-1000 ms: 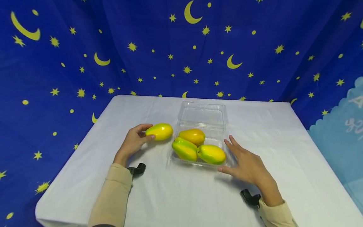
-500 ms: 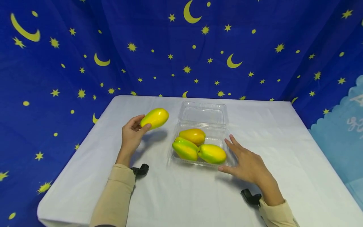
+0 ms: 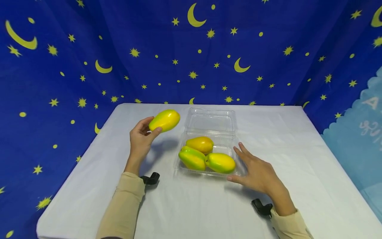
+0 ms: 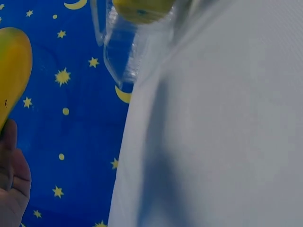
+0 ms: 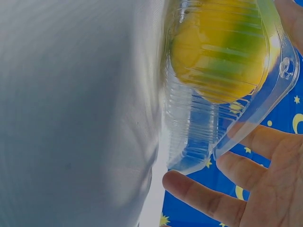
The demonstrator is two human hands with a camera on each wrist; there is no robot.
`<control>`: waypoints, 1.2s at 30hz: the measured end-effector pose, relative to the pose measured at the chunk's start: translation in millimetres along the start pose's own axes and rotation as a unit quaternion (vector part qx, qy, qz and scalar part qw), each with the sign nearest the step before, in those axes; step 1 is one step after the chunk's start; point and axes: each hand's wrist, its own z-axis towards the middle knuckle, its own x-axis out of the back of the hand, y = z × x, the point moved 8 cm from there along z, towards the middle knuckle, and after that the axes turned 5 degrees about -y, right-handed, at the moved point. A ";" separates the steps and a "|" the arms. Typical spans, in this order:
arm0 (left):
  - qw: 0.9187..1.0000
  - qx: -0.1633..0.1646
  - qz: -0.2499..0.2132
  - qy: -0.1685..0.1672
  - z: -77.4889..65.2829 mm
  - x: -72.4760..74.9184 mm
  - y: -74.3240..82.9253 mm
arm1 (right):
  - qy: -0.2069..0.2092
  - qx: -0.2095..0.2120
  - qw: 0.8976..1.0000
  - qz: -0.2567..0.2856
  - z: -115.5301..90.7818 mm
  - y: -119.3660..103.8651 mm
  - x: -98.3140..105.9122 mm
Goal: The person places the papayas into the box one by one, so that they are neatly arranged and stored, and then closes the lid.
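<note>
- The left hand [image 3: 140, 141] pinched the raised fruit [image 3: 165, 120] between thumb and fingers, above the counter [image 3: 191, 209] and left of the clear container [image 3: 194, 172].
- The right hand [image 3: 258, 172] had its fingers spread beside the container's right side; whether they pressed on it, I could not tell.
- Inside the container sat an orange-yellow fruit [image 3: 200, 145], a greener fruit [image 3: 192, 159] and a front-right fruit [image 3: 221, 162]; the lid [image 3: 212, 121] lay folded back.
- The step in hand looked like carrying the raised fruit across.
- The next move seemed to call for lowering it into the bare back-right corner without jostling the others.
</note>
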 end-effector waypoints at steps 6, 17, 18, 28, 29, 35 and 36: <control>0.999 -0.030 -0.003 -0.015 9.9 -12.5 -0.4 | -0.004 0.001 1.000 0.000 0.7 -1.1 0.6; 0.996 -0.046 -0.007 -0.072 13.2 -51.8 34.6 | -0.008 -0.007 1.000 0.001 0.3 -0.1 0.5; 0.996 -0.049 -0.008 -0.078 14.4 -55.0 31.9 | -0.008 -0.007 1.000 0.000 0.3 -0.3 0.4; 0.987 -0.078 -0.019 -0.136 10.0 -90.8 41.2 | -0.003 -0.010 1.000 -0.002 1.6 -0.6 2.2; 0.987 -0.078 -0.018 -0.142 9.2 -94.7 42.2 | -0.004 -0.010 1.000 -0.001 1.6 -0.6 2.0; 0.982 -0.065 -0.006 -0.179 3.2 -117.8 43.8 | 0.000 -0.009 1.000 0.001 0.5 0.3 1.3; 0.981 -0.061 -0.005 -0.183 2.1 -121.1 43.4 | 0.000 -0.009 1.000 0.001 0.4 0.3 1.4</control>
